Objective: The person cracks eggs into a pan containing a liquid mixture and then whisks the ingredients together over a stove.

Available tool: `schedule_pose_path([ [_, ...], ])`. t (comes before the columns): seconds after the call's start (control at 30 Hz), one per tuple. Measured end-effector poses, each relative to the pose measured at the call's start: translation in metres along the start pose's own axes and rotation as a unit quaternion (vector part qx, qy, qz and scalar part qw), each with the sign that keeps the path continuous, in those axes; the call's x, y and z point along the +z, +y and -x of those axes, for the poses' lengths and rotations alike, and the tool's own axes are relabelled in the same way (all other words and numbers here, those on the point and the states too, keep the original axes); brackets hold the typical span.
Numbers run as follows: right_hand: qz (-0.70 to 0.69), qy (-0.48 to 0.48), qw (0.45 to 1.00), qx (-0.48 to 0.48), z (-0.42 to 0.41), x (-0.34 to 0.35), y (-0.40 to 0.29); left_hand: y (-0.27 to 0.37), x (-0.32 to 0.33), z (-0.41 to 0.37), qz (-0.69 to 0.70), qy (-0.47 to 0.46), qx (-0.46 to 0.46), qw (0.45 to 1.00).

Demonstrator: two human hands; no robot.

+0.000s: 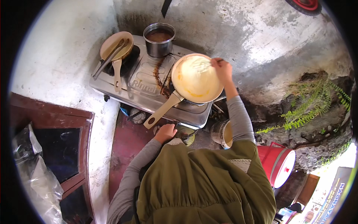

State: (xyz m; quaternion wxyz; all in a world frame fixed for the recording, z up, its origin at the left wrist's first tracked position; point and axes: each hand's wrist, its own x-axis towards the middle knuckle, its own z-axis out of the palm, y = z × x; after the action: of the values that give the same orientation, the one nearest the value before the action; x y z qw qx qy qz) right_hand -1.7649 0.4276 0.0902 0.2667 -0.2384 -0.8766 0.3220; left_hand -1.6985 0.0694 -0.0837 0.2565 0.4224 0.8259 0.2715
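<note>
My right hand [222,70] is closed around the handle of a wire whisk [202,65], whose wires reach into a pale, creamy mixture [195,75] in a light-coloured frying pan [211,96]. The pan rests on the right burner of a steel two-burner gas stove [193,113], its beige handle [162,111] pointing toward me. Yellow streaks show in the mixture. Near the stove's front edge, below the pan handle, is my left hand [166,132], fingers curled; whether it grips something there is hidden.
A smaller pan [117,37] with metal tongs [107,63] across it sits on the left burner. Behind stands a steel pot [159,46] of brown liquid. A used pot [219,133] is right of the stove, a red drink cooler [275,161] lower right, and ferns [304,114] grow on the wall.
</note>
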Motion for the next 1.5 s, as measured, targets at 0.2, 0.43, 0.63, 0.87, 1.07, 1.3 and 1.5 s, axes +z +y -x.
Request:
schedule_pose_path([
  [0.2,-0.023,-0.293,0.953,-0.075,0.011,0.005,-0.017,-0.015,0.008,-0.001,-0.001,0.006,0.007,1.0],
  [0.43,0.023,-0.063,0.998,0.02,0.007,-0.025,-0.008,-0.014,0.009,-0.003,-0.003,-0.022,0.011,1.0],
  [0.63,0.106,-0.165,0.981,0.005,0.012,-0.036,0.011,-0.012,0.009,-0.005,-0.013,-0.026,0.005,1.0],
  [0.87,0.028,-0.148,0.989,0.006,0.01,-0.049,0.004,-0.018,0.015,-0.009,-0.025,-0.031,0.003,0.999],
  [1.07,0.052,-0.047,0.998,0.005,0.007,-0.027,-0.004,-0.023,0.023,-0.011,-0.029,-0.001,0.025,0.999],
  [1.3,0.05,-0.005,0.999,0.013,0.0,-0.027,0.011,-0.019,0.019,-0.014,-0.031,-0.006,0.021,0.999],
  [1.5,-0.099,-0.193,0.976,-0.002,0.02,-0.009,-0.017,-0.02,0.011,-0.006,-0.015,-0.017,0.006,1.0],
])
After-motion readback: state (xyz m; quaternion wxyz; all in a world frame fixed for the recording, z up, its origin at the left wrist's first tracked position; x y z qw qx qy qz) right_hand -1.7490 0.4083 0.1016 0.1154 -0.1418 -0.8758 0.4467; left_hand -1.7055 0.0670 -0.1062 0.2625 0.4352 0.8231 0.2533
